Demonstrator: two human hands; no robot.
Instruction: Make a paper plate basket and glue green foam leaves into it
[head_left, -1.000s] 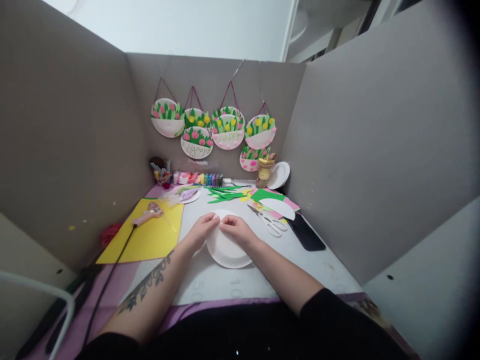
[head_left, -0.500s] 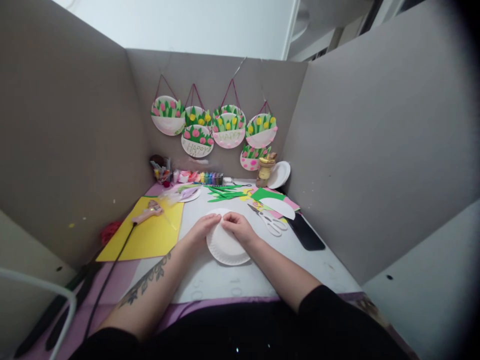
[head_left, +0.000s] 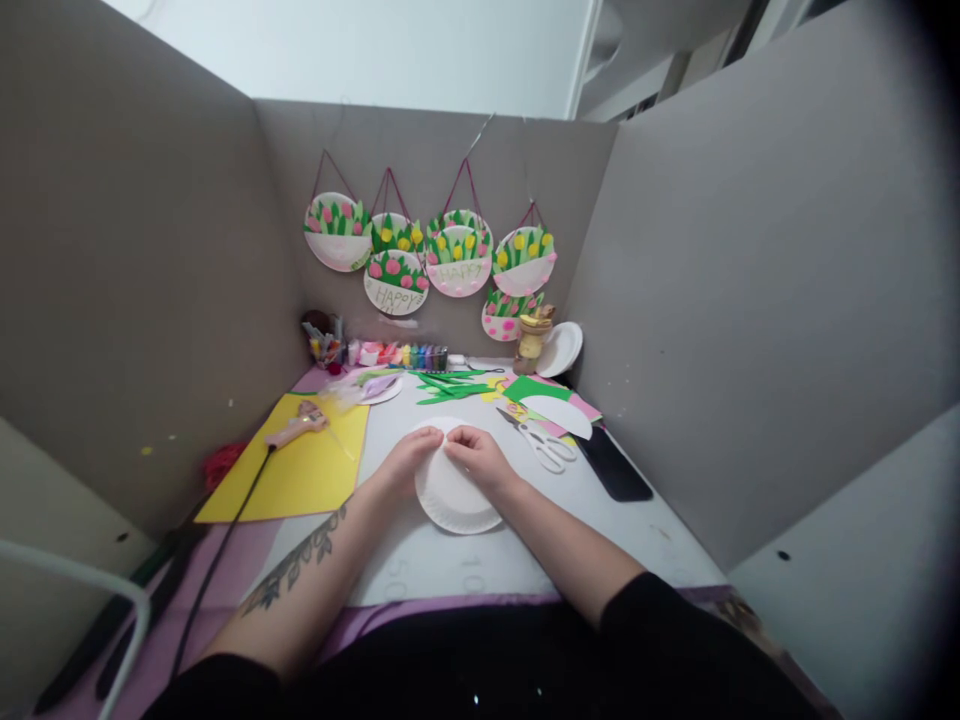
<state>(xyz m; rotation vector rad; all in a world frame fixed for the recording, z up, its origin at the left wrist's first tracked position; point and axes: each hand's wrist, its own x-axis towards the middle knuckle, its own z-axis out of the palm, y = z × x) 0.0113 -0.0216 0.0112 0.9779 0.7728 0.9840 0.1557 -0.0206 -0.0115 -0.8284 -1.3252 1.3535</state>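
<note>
A round white paper plate (head_left: 457, 498) with a ridged rim is held between both hands above the middle of the table. My left hand (head_left: 415, 455) is closed on its upper left side, with thumb and fingers together. My right hand (head_left: 477, 455) pinches near the plate's upper middle, its fingertips close to those of the left. Anything small between the fingertips is hidden. White-handled scissors (head_left: 546, 445) lie to the right of the right hand. Green paper leaves (head_left: 450, 386) are spread beyond the plate.
A pink glue gun (head_left: 300, 428) rests on yellow paper (head_left: 300, 490) at left, its cord running forward. A black phone (head_left: 615, 465) lies at right. Paint bottles (head_left: 424, 357) line the back, below hanging plate baskets (head_left: 459, 275). Grey panels (head_left: 720, 280) enclose the table.
The whole view has shifted very slightly. Both hands keep nearly the same hold on the plate.
</note>
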